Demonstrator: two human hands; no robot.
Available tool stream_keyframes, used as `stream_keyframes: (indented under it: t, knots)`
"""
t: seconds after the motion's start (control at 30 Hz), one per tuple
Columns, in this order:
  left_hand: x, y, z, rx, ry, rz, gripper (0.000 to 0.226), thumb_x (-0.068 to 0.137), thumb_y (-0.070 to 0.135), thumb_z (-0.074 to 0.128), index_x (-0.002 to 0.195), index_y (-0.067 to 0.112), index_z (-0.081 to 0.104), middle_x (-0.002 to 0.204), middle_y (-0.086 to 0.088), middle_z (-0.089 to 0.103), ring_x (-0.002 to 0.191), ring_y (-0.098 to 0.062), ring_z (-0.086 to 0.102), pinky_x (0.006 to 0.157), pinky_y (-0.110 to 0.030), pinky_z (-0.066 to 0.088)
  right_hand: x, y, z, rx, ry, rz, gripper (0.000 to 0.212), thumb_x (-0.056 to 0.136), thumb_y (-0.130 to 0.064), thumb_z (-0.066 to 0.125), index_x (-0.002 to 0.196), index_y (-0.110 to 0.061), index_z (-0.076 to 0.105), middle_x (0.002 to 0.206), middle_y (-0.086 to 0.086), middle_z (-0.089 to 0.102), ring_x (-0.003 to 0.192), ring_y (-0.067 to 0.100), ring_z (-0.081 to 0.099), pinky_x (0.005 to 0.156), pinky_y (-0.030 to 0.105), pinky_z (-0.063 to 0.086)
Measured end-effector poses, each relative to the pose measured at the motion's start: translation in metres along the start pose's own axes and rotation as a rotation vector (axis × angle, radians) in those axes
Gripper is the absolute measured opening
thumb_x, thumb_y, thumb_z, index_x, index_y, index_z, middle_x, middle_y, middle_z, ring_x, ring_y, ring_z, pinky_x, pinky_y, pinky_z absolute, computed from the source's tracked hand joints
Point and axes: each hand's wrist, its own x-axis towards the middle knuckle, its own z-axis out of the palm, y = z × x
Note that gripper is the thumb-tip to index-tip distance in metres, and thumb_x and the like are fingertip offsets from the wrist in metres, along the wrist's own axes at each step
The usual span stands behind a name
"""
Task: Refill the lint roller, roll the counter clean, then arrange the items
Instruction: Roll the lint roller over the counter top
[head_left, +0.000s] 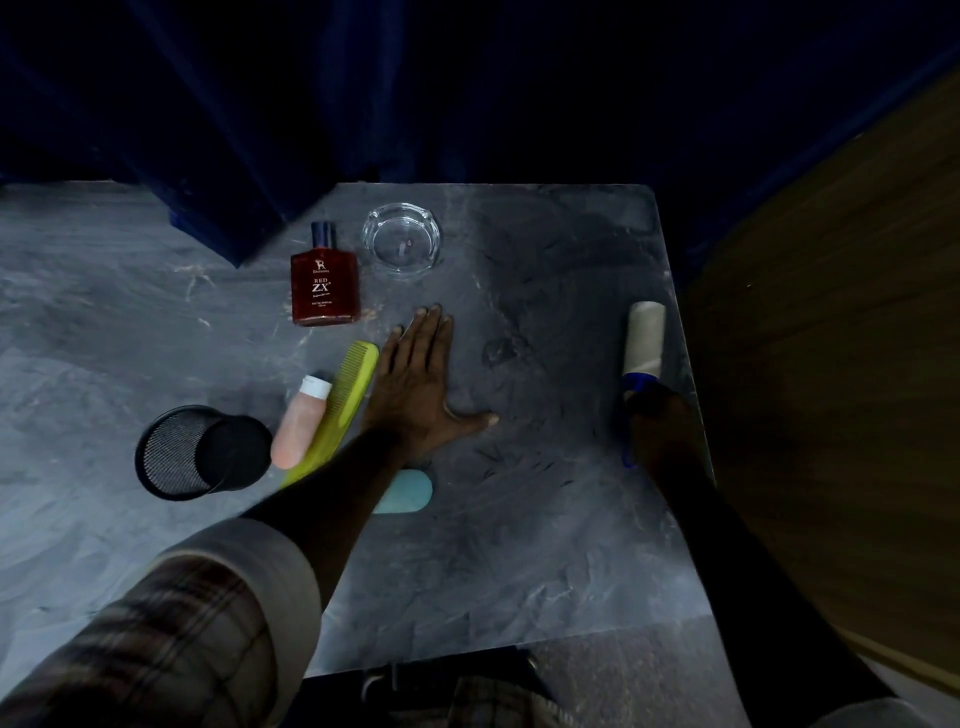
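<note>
Two hands busy | right hand (657, 426) wrapped on lint roller (644, 340) handle, roll at counter (545, 545) right edge, likely mid-rolling | left hand (415, 384) flat, fingers spread, holding nothing, steadying beside comb (345, 395)

left arm: dark plaid sleeve (156, 639), pale lining cuff (270, 551) rolled back near elbow, forearm bare | left hand (415, 384): bare, no rings | right hand (662, 431): bare, forearm bare | lower edge: plaid cloth (498, 701)
</note>
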Motion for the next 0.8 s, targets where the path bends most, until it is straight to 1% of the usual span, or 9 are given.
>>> stream_keyframes:
  t: [0.07,0.17,0.23,0.37,0.47,0.57,0.6,0.67,0.8]
  knots:
    - [0.0,0.001,0.0,0.001,0.001,0.002,0.146,0.065,0.107,0.04,0.17,0.011,0.01,0.18,-0.011,0.008,0.168,-0.027,0.008,0.135,-0.052,0.011,0.008,0.013,-0.01,0.003,0.002,0.05,0.039,0.098,-0.032,0.057,0.13,-0.01,0.061,0.125,0.023,0.066,0.112,0.039,0.064,0.098,0.05,0.052]
    - [-0.001,0.001,0.0,-0.008,0.002,0.001,0.145,0.065,0.109,0.034,0.17,0.012,0.01,0.18,-0.011,0.008,0.168,-0.027,0.008,0.135,-0.051,0.009,0.018,0.025,-0.017,-0.012,0.001,0.186,0.045,0.098,-0.042,0.054,0.134,-0.014,0.056,0.126,0.019,0.064,0.103,0.033,0.065,0.086,0.039,0.05]
    - [-0.001,0.001,0.0,-0.005,-0.003,0.003,0.146,0.065,0.107,0.04,0.17,0.011,0.01,0.18,-0.011,0.008,0.168,-0.027,0.008,0.135,-0.052,0.01,0.018,0.03,-0.019,-0.024,0.004,0.212,0.044,0.099,-0.038,0.055,0.134,-0.011,0.055,0.126,0.02,0.063,0.108,0.036,0.063,0.084,0.038,0.045]
    - [-0.001,0.002,-0.002,0.0,-0.015,0.002,0.146,0.065,0.104,0.047,0.17,0.011,0.009,0.18,-0.011,0.006,0.168,-0.028,0.007,0.136,-0.052,0.009,0.013,0.029,-0.02,-0.076,0.042,0.155,0.041,0.1,-0.026,0.054,0.134,-0.002,0.055,0.129,0.026,0.06,0.118,0.042,0.059,0.094,0.044,0.046]
    - [-0.002,0.003,-0.003,0.002,-0.011,0.002,0.145,0.066,0.104,0.048,0.17,0.01,0.01,0.18,-0.012,0.007,0.168,-0.028,0.008,0.136,-0.051,0.009,0.007,0.017,-0.021,-0.051,-0.014,0.143,0.043,0.103,-0.028,0.05,0.14,-0.007,0.051,0.135,0.022,0.057,0.123,0.038,0.056,0.099,0.043,0.045]
    - [-0.002,0.003,-0.004,-0.006,-0.015,0.001,0.145,0.066,0.102,0.05,0.17,0.01,0.01,0.18,-0.012,0.006,0.168,-0.028,0.007,0.136,-0.052,0.009,-0.002,0.006,-0.017,-0.032,-0.021,0.028,0.04,0.103,-0.026,0.05,0.137,-0.006,0.053,0.132,0.022,0.06,0.121,0.038,0.057,0.1,0.039,0.045]
    - [-0.002,0.004,-0.005,-0.008,-0.017,0.001,0.144,0.066,0.102,0.05,0.17,0.01,0.01,0.18,-0.012,0.006,0.168,-0.027,0.007,0.136,-0.052,0.009,-0.005,0.002,-0.013,-0.026,-0.021,0.012,0.039,0.102,-0.026,0.052,0.135,-0.006,0.055,0.13,0.023,0.061,0.12,0.038,0.058,0.103,0.043,0.046]
    - [-0.002,0.004,-0.006,-0.005,-0.019,0.002,0.144,0.066,0.101,0.051,0.17,0.009,0.011,0.18,-0.012,0.007,0.168,-0.027,0.007,0.135,-0.052,0.01,-0.008,-0.009,-0.005,-0.113,-0.024,-0.002,0.039,0.101,-0.032,0.051,0.132,-0.007,0.057,0.126,0.022,0.064,0.116,0.038,0.061,0.103,0.05,0.048]
    - [-0.003,0.005,-0.007,-0.003,-0.023,-0.002,0.145,0.066,0.101,0.052,0.17,0.009,0.011,0.18,-0.012,0.007,0.168,-0.027,0.007,0.136,-0.052,0.009,-0.014,-0.03,0.015,-0.204,-0.021,-0.105,0.039,0.1,-0.038,0.05,0.125,-0.01,0.062,0.121,0.02,0.067,0.113,0.04,0.063,0.098,0.047,0.047]
